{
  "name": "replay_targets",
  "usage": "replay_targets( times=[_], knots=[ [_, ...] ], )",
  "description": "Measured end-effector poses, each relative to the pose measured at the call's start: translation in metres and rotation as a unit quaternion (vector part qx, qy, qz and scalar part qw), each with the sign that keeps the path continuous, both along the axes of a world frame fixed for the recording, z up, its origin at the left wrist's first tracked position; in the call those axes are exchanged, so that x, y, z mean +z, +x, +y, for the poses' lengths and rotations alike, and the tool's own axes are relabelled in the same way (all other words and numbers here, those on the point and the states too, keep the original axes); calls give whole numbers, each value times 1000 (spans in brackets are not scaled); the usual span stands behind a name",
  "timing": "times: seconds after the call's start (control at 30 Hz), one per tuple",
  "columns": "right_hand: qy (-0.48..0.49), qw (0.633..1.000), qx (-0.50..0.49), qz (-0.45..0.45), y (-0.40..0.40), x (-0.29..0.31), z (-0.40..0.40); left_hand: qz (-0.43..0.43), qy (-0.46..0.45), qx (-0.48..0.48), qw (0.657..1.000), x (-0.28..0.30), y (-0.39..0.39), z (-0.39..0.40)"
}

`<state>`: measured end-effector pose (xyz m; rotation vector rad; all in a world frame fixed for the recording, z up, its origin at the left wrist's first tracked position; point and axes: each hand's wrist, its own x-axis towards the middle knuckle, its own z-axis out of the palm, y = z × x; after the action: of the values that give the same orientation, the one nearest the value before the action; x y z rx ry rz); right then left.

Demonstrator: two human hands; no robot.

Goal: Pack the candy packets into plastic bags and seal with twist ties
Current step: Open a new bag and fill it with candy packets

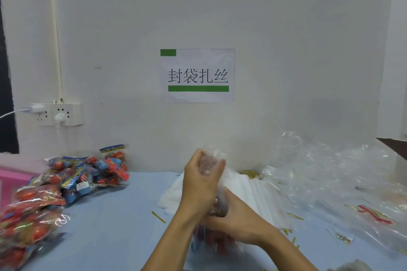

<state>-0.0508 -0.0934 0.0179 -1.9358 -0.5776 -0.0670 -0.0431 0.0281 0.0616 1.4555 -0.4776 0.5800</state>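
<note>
Left of the bag [211,222], candy packets [66,185] lie heaped on the blue table [123,226]. The left hand [200,174] clenches the bag's gathered neck from above; the right hand [235,220] grasps its filled body below. Right of the bag, loose plastic [330,174] spreads. Behind the bag, a sign [197,75] hangs on the white wall.

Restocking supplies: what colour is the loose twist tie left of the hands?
Yellow-gold; the twist tie shows in the head view.
</note>
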Motion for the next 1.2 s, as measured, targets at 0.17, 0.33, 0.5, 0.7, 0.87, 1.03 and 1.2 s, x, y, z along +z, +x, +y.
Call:
replay_targets(
  times=[0.17,0.33,0.5,0.7,0.87,1.03,1.2],
  knots=[
    [-19,998,51,-17,-7,12,-7,-21,85,-62,994,7,-12,-9],
    [-48,998,23,-39,-7,13,-2,-43,84,-74,993,10,-21,-13],
    [-40,998,16,-38,-9,12,-1,12,-20,-125,992,9,-21,-10],
    [-33,996,-68,-36,-1,3,-1,-6,-9,-96,995,8,-15,-8],
    [3,992,-116,-40,4,2,-13,-32,-1,-37,999,13,-9,3],
    [73,989,-130,18,6,3,-27,48,89,-98,990,6,-1,29],
    [112,988,-100,39,-1,12,-32,96,253,-86,959,-17,8,30]
  ],
)
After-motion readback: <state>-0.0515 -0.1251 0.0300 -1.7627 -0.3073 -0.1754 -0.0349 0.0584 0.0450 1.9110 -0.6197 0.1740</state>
